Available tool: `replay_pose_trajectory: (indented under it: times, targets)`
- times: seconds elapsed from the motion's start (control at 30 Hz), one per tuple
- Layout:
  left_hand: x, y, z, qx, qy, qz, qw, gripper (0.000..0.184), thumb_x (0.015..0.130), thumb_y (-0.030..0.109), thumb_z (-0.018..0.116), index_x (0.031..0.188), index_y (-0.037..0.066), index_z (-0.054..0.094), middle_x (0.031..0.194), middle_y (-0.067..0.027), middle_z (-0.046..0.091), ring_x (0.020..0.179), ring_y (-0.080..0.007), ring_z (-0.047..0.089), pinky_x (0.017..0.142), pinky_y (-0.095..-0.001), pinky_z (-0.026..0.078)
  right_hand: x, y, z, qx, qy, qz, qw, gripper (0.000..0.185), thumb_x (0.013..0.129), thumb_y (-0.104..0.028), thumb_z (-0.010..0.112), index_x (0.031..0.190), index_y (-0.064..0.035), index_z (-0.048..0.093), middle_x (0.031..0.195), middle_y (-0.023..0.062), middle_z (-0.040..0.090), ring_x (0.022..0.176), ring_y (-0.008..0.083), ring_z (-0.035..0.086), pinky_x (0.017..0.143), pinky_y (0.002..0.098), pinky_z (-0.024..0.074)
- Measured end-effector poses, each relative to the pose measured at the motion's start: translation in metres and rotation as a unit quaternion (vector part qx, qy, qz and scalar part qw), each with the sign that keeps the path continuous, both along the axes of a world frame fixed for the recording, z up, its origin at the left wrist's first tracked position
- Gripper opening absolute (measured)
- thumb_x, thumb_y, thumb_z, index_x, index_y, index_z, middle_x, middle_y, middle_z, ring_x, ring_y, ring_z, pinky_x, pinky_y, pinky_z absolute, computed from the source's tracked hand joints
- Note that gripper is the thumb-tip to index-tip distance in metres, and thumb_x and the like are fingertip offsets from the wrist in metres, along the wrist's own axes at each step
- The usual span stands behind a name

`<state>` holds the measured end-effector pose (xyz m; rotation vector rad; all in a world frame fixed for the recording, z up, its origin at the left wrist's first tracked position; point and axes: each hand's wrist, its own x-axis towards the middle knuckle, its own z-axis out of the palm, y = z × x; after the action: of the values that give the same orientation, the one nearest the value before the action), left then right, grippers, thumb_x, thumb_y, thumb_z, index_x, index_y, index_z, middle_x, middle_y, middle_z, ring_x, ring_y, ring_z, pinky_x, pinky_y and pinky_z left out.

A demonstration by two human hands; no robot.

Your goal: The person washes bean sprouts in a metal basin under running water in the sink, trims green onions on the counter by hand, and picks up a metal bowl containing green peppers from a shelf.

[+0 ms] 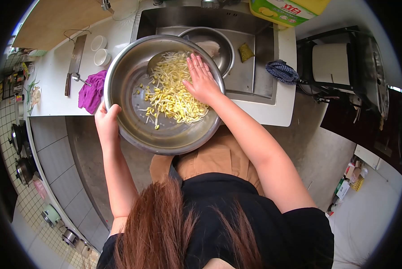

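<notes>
A wide stainless steel basin (125, 85) is held up over the front edge of the sink, tilted a little. Inside it lies a heap of yellow-headed bean sprouts (173, 101), with a few loose ones scattered to the left. My left hand (107, 120) grips the basin's left rim, thumb on top and fingers hidden below. Against the right side of the sprouts rests my right hand (202, 81), its fingers stretched out flat and holding nothing. A dark round shape shows partly under the sprouts; I cannot tell what it is.
Behind the basin, a smaller metal bowl (228, 47) with something pale in it stands in the sink (262, 87), beside a green sponge (245, 52). Left on the counter are a cleaver (76, 58), white cups (102, 57) and a purple cloth (92, 92). A detergent jug (284, 11) stands behind.
</notes>
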<state>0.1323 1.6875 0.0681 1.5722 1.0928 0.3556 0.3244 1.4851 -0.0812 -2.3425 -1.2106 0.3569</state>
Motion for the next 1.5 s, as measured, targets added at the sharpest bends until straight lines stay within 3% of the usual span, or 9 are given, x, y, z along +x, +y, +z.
replay_pose_trajectory:
  times: [0.53, 0.73, 0.83, 1.5]
  targets:
    - [0.014, -0.017, 0.017, 0.03, -0.014, -0.018, 0.999, 0.012, 0.075, 0.003, 0.053, 0.085, 0.001, 0.059, 0.074, 0.0042, 0.053, 0.065, -0.0036, 0.043, 0.061, -0.0194, 0.036, 0.0, -0.006, -0.006, 0.022, -0.004, 0.003, 1.0, 0.077, 0.095, -0.044, 0.043, 0.15, -0.0031, 0.008, 0.156, 0.0167, 0.007, 0.145, 0.0288, 0.008, 0.118, 0.0414, 0.0096]
    - [0.012, -0.016, 0.018, 0.038, 0.004, -0.046, 0.998, 0.021, 0.077, 0.004, 0.054, 0.096, -0.001, 0.062, 0.081, 0.0011, 0.06, 0.072, -0.006, 0.051, 0.069, -0.021, 0.041, -0.002, -0.006, -0.007, 0.031, 0.011, -0.001, 0.999, 0.078, 0.095, -0.045, 0.043, 0.149, -0.002, 0.007, 0.156, 0.0184, 0.007, 0.145, 0.0303, 0.008, 0.118, 0.0423, 0.0106]
    - [0.019, -0.026, 0.024, 0.042, -0.028, -0.019, 0.999, 0.008, 0.075, 0.003, 0.054, 0.082, 0.001, 0.058, 0.072, 0.006, 0.05, 0.064, -0.0029, 0.04, 0.059, -0.0191, 0.034, -0.004, -0.005, -0.006, 0.039, 0.044, -0.005, 0.998, 0.079, 0.095, -0.046, 0.043, 0.149, -0.0015, 0.007, 0.156, 0.0192, 0.007, 0.145, 0.0312, 0.008, 0.117, 0.0431, 0.011]
    - [0.026, -0.047, 0.039, 0.067, -0.018, -0.023, 0.997, 0.008, 0.076, 0.005, 0.056, 0.08, 0.0, 0.059, 0.069, 0.0069, 0.048, 0.063, -0.0021, 0.038, 0.056, -0.0191, 0.032, -0.004, -0.005, -0.014, 0.071, 0.036, 0.002, 0.997, 0.079, 0.095, -0.045, 0.044, 0.149, -0.0018, 0.008, 0.155, 0.0197, 0.009, 0.144, 0.0337, 0.012, 0.117, 0.044, 0.0128]
